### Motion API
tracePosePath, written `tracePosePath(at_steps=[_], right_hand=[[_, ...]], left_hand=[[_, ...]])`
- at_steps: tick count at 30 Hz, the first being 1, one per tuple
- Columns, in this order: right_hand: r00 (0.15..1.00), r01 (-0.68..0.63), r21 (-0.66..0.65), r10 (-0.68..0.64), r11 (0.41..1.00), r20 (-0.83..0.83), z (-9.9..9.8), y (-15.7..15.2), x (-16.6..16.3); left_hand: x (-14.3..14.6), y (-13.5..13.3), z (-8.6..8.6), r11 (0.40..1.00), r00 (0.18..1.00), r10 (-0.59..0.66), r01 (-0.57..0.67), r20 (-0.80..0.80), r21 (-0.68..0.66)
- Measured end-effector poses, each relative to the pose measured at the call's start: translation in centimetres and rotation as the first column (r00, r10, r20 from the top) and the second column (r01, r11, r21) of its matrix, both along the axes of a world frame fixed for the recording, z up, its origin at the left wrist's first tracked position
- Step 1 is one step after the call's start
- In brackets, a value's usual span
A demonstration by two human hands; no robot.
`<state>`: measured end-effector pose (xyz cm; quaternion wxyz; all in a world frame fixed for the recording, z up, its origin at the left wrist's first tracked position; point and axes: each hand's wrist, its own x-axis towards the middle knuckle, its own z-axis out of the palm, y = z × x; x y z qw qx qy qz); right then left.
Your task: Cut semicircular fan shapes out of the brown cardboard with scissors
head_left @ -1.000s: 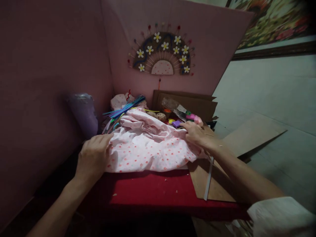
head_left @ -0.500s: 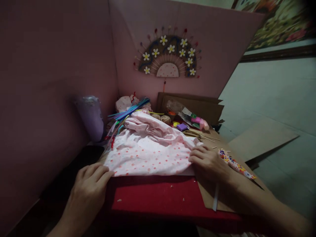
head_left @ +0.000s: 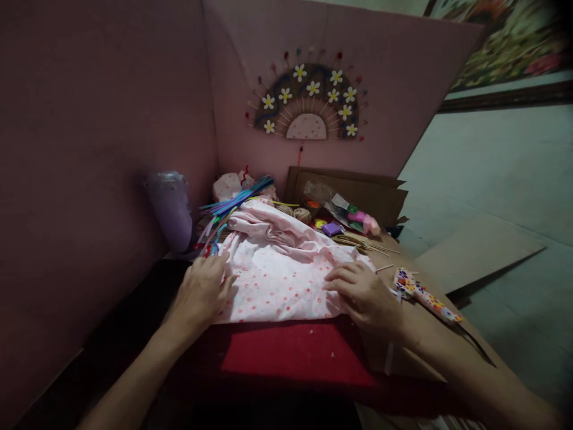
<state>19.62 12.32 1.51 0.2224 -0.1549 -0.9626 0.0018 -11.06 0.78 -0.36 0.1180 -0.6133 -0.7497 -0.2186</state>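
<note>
A white-and-pink cloth with red dots (head_left: pixel 273 292) lies across the table, its front part spread and its back part bunched in folds. My left hand (head_left: pixel 203 289) rests on the cloth's left edge, fingers slightly bent and thumb apart. On the right side of the cloth lies my right hand (head_left: pixel 362 295), its fingers stretched over the fabric. Neither hand visibly pinches the cloth, though the fingertips are partly hidden.
Behind the cloth lie pipe cleaners (head_left: pixel 242 197), twine balls (head_left: pixel 302 214), a purple packet (head_left: pixel 332 229) and scissors (head_left: pixel 353 240). A flower-patterned glue gun (head_left: pixel 427 295) lies right on cardboard. A purple container (head_left: pixel 170 212) stands left. A decorated fan (head_left: pixel 308 89) hangs behind.
My left hand has moved up and right, from the cloth's front left corner onto its left edge. My right hand has shifted slightly left over the cloth.
</note>
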Motion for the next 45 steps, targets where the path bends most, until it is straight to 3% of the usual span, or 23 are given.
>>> tracePosePath(at_steps=[3, 8, 13, 15, 19, 21, 22, 23, 26, 28, 32, 35, 37, 39, 40, 42, 45], right_hand=[[0.998, -0.030, -0.046, 0.033, 0.999, 0.059, -0.5, -1.8, -1.3], [0.987, -0.063, -0.144, 0.083, 0.988, 0.138, -0.8, -2.9, -1.5], [0.993, -0.058, -0.164, 0.074, 0.985, 0.091, -1.3, -2.9, -1.8], [0.993, -0.043, -0.117, 0.055, 0.992, 0.101, -1.7, -2.9, -2.3], [0.988, -0.019, -0.008, 0.020, 1.000, 0.153, -2.5, -2.8, -3.0], [0.991, -0.028, 0.012, 0.026, 1.000, 0.129, -2.7, -2.8, -3.1], [0.992, -0.034, 0.011, 0.032, 0.999, 0.119, -2.7, -2.8, -3.1], [0.992, -0.041, 0.005, 0.040, 0.999, 0.118, -2.7, -2.8, -3.1], [0.984, -0.072, -0.042, 0.078, 0.997, 0.160, -2.6, -3.0, -3.1], [0.979, -0.092, -0.079, 0.105, 0.993, 0.174, -2.4, -3.0, -3.2], [0.993, -0.105, -0.129, 0.111, 0.986, 0.040, -1.3, -2.6, -3.9], [0.993, -0.066, -0.182, 0.046, 0.981, -0.111, -0.2, -1.9, -6.1], [0.990, -0.057, -0.266, 0.021, 0.962, -0.139, 0.4, -1.3, -8.6], [0.993, -0.062, -0.407, 0.017, 0.911, -0.113, 0.5, -0.6, -11.7], [0.996, -0.057, -0.484, 0.020, 0.873, -0.082, 0.4, -0.2, -13.3], [0.999, -0.039, -0.524, 0.018, 0.851, -0.044, 0.1, 0.5, -16.4], [1.000, 0.002, -0.571, 0.012, 0.821, 0.021, -0.6, 1.2, -20.3]], left_hand=[[-0.1, 0.9, -0.2, 0.998, 0.998, 0.036, -0.034, 0.051, -0.050], [-0.8, -1.5, -0.1, 0.999, 0.978, 0.041, -0.045, 0.203, 0.016], [-1.9, -2.0, 0.1, 0.993, 0.876, 0.117, -0.118, 0.468, -0.027], [-2.3, -1.7, 0.4, 0.995, 0.785, 0.068, -0.102, 0.616, 0.021], [-2.1, -1.8, 2.2, 0.994, 0.442, 0.008, -0.101, 0.897, 0.041], [-2.0, -2.1, 2.8, 0.994, 0.337, 0.024, -0.108, 0.941, 0.014], [-2.0, -2.3, 2.9, 0.993, 0.346, 0.041, -0.114, 0.937, -0.001], [-2.0, -2.4, 2.8, 0.992, 0.405, 0.070, -0.126, 0.912, -0.021], [-2.5, -2.5, 2.0, 0.976, 0.728, 0.215, -0.176, 0.651, -0.126], [-2.8, -2.6, 1.4, 0.949, 0.857, 0.298, -0.217, 0.421, -0.231], [-2.2, -3.1, 1.3, 0.885, 0.922, 0.366, -0.301, 0.130, -0.355], [-1.0, -3.6, 1.3, 0.894, 0.923, 0.381, -0.382, -0.051, -0.233], [-0.1, -3.8, 0.9, 0.949, 0.945, 0.311, -0.315, -0.103, -0.025], [0.8, -3.7, 0.1, 0.988, 0.989, 0.084, -0.066, -0.124, 0.139], [1.2, -3.6, -0.4, 0.982, 0.989, -0.055, 0.079, -0.138, 0.174], [1.9, -3.3, -1.4, 0.946, 0.954, -0.254, 0.279, -0.158, 0.164], [2.5, -3.2, -2.9, 0.941, 0.942, -0.291, 0.314, -0.167, 0.129]])
